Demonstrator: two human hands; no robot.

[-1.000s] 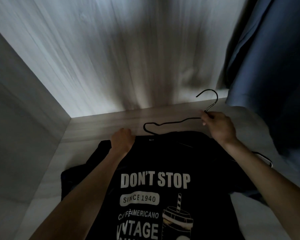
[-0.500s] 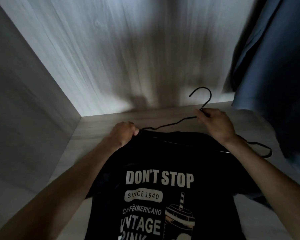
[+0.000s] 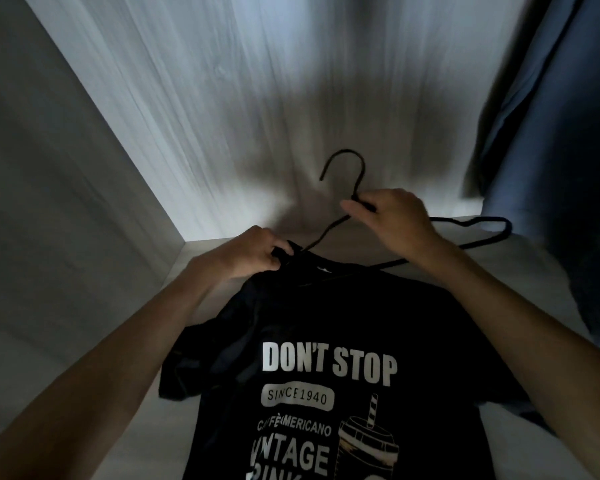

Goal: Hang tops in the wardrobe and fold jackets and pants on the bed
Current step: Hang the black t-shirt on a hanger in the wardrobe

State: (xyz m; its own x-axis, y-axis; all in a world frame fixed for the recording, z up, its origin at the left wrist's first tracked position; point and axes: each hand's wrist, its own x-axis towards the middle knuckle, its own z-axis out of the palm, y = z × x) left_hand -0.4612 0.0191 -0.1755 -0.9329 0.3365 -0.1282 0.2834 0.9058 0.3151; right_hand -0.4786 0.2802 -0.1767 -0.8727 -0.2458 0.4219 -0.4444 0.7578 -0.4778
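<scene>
From the head camera, the black printed T-shirt (image 3: 326,323) lies spread on the pale wardrobe shelf (image 3: 201,268) beneath both forearms, its collar just under the hands. The left hand (image 3: 257,252) pinches the shirt's collar edge, fingers curled round a bunch of cloth where the near arm of the black wire hanger (image 3: 323,233) meets it. The right hand (image 3: 392,220) grips the hanger at its neck, just below the hook. The hanger's far shoulder pokes out beyond the right wrist. A blue garment (image 3: 551,133) hangs to the right of the right hand. The shirt looks light, limp and stretchy, best held at the neckline. The hanger seems thin, stiff and smooth, so cloth may slide off.
</scene>
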